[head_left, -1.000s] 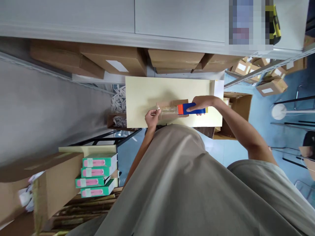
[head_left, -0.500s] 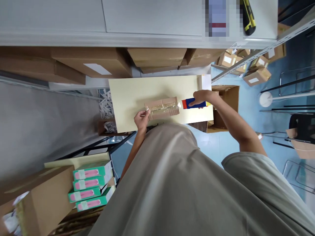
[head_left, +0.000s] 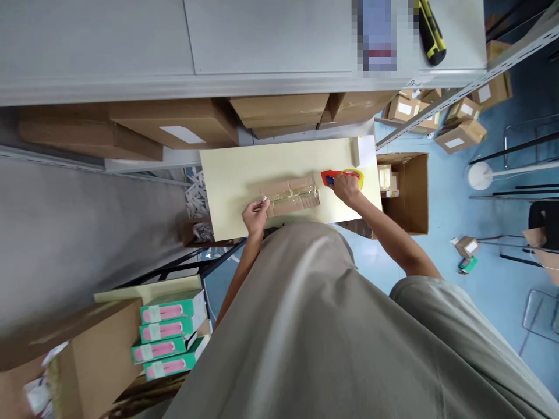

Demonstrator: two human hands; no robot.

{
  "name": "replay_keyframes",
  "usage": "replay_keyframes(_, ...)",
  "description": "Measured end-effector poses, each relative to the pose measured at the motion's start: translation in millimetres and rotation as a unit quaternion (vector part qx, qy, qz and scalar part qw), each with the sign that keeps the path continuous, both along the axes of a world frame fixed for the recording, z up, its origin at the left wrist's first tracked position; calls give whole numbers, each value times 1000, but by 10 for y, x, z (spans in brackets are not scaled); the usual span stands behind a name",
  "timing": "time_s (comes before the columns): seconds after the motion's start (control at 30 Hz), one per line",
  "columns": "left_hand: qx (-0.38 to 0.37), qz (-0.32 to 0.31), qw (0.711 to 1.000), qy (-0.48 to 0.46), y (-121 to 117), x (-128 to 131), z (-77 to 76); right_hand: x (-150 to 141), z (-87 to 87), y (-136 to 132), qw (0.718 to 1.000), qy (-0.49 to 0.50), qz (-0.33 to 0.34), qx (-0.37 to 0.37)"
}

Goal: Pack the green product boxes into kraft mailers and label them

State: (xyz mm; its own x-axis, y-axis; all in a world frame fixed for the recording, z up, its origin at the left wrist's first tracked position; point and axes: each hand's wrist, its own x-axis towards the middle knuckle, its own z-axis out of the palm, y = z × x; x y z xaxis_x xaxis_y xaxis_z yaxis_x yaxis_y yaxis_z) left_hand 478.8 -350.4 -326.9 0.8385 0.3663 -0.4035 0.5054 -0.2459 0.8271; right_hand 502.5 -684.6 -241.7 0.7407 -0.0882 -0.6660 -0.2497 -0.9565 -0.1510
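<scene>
A small brown cardboard box, with clear shiny tape along its top, lies on the cream tabletop. My left hand grips the box's left end between thumb and fingers. To the right of the box, my right hand is closed around a tape dispenser with a red front, a blue part and a yellow rim. The dispenser's red front points toward the box's right end, a short gap away. My fingers hide part of the dispenser.
A white box stands at the table's back right corner. An open carton sits beyond the right edge. Closed cartons line the shelf behind. A yellow-black cutter lies on the upper shelf. Green-pink boxes are stacked lower left.
My right hand has turned the tape dispenser, so its yellow rim shows instead of its broad blue face. My left hand stays at the box's left end. The view has shifted slightly.
</scene>
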Motion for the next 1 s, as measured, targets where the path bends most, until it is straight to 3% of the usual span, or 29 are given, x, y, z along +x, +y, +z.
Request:
replay_keyframes(0.1, 0, -8, 1000, -1, 16, 4, 25, -204, -208, -8, 991, -70, -72, -88)
replay_keyframes(0.33, -50, 30, 998, -12, 115, 35, 177, -597, -717, 87, 987, -79, -113, -85)
replay_keyframes(0.53, -56, 32, 998, 2, 154, -29, 239, -691, -879, 117, 980, -133, -125, -76)
replay_keyframes(0.67, -50, 31, 998, 13, 160, -59, 250, -691, -806, 145, 974, -146, -151, -80)
replay_keyframes(0.77, -68, 37, 997, 17, 153, -64, 266, -694, -622, 231, 968, -166, -167, -85)
replay_keyframes(0.87, -77, 24, 997, 10, 137, -65, 290, -686, -369, 418, 969, -195, -149, -21)
replay_keyframes(1.0, -24, -50, 998, -2, 90, -62, 364, -628, -121, 756, 985, -119, -109, 53)
